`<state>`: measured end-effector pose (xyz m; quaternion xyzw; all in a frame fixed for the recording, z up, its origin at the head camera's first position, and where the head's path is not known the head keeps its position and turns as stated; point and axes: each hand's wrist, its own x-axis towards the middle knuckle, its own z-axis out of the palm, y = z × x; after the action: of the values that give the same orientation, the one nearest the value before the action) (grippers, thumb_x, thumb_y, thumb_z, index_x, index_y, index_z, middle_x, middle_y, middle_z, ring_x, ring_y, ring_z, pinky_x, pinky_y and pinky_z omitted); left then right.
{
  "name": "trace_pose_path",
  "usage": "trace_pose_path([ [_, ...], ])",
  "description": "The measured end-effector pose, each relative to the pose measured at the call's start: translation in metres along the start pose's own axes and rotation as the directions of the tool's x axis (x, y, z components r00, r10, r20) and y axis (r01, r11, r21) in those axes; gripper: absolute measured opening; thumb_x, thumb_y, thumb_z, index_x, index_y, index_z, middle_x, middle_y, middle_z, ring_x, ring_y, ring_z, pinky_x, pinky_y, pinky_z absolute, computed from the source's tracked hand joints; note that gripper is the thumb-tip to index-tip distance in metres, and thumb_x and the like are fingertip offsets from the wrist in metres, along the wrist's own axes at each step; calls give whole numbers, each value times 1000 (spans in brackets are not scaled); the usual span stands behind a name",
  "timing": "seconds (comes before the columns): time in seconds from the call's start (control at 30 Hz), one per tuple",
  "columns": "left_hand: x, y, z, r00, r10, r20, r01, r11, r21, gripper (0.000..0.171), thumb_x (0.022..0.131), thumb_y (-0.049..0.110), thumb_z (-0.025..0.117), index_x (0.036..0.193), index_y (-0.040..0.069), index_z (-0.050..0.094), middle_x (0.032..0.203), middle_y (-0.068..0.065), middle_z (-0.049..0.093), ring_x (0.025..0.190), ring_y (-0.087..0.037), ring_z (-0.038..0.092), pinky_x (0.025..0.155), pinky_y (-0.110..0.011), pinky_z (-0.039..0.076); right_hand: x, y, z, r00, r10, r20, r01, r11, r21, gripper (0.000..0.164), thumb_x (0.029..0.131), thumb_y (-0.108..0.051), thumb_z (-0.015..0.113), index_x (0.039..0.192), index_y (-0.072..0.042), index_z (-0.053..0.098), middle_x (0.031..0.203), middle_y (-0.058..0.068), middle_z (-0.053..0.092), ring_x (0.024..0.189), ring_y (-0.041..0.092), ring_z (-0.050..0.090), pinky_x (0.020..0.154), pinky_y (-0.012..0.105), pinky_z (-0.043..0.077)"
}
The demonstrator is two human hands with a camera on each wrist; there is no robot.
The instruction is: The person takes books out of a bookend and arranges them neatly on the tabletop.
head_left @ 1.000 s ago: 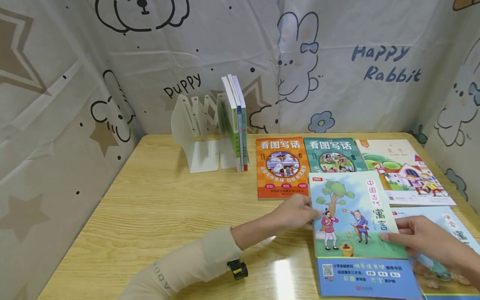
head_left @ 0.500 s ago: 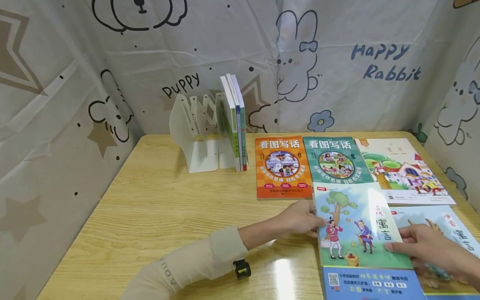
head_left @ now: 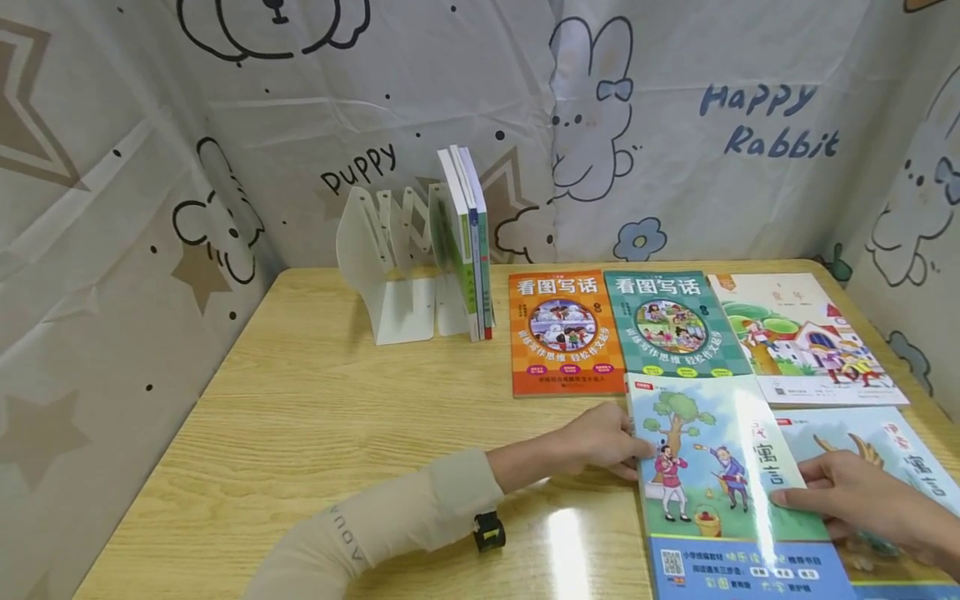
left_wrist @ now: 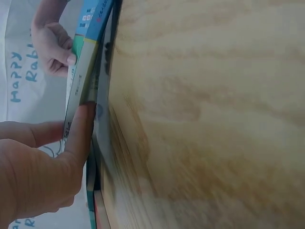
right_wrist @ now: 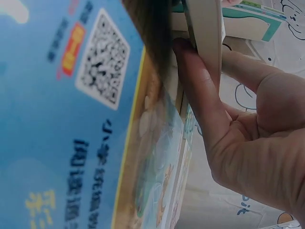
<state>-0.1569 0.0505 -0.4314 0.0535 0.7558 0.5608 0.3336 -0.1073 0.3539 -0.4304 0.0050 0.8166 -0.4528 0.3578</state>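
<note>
A children's book [head_left: 705, 475] with a tree and two figures on its cover is held between both hands. My left hand [head_left: 603, 442] pinches its left edge, thumb on the cover. At its right edge, my right hand [head_left: 862, 500] grips it with the thumb on top. In the left wrist view the book [left_wrist: 83, 71] is seen edge-on, slightly above the wooden surface. The right wrist view shows my right hand [right_wrist: 248, 143] with the book's edge [right_wrist: 205, 43] between thumb and fingers. Partly beneath it lies a light-blue book [head_left: 862, 425].
An orange book [head_left: 566, 379], a teal book [head_left: 671, 325] and a white illustrated book [head_left: 802, 333] lie along the back right. A white expandable book stand [head_left: 405, 312] stands at the back, with several upright books [head_left: 476, 267] against its right side. Patterned cloth [head_left: 450, 100] encloses the table.
Both hands have drawn the held book nearer to the person and slightly right. More of the teal book's cover now shows. The grip stays the same.
</note>
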Motion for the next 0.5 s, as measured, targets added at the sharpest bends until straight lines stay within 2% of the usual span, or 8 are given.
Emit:
trace_pose_path([
  [0.1,3,0,-1,1000,-8,21,8,1000,12,14,93,2,69,83,-7,72,73,-10,70,67,-22,70,59,-28,59,0,3,0,1000,-14,-1,14,1000,-19,29,101,-24,61,103,4,68,69,1,63,50,9,25,50,24,40],
  [0.2,4,0,-3,999,-15,29,14,999,47,18,93,4,70,78,-6,71,70,-10,70,62,-21,70,57,-27,58,1,4,1,1000,-27,-13,27,999,-43,26,100,-23,62,86,-2,63,60,-3,50,49,9,22,47,23,35],
  [0.3,6,0,-4,999,-23,30,21,996,81,21,92,5,72,73,-4,70,67,-12,68,55,-18,66,55,-26,57,1,6,2,999,-13,-40,10,998,-69,36,100,-25,63,71,-10,46,56,-5,34,50,10,20,47,24,32],
  [0.33,6,0,-3,999,-26,30,23,996,86,21,92,6,72,73,-3,69,67,-12,68,53,-17,65,54,-26,57,1,6,2,999,-5,-46,2,998,-70,41,99,-26,63,69,-13,39,56,-4,27,50,11,19,47,25,30],
  [0.37,7,0,-3,999,-28,31,25,996,88,21,92,6,72,73,-3,69,67,-13,68,52,-17,64,54,-26,57,1,6,2,999,0,-51,-3,998,-70,44,99,-27,63,68,-15,34,56,-4,26,50,11,18,47,26,30],
  [0.5,8,1,-2,999,-38,37,35,996,80,19,91,5,72,74,-3,69,67,-14,68,50,-15,62,53,-25,57,-1,6,3,998,10,-62,-14,998,-65,49,99,-27,64,67,-15,28,56,-3,23,50,12,16,47,28,28],
])
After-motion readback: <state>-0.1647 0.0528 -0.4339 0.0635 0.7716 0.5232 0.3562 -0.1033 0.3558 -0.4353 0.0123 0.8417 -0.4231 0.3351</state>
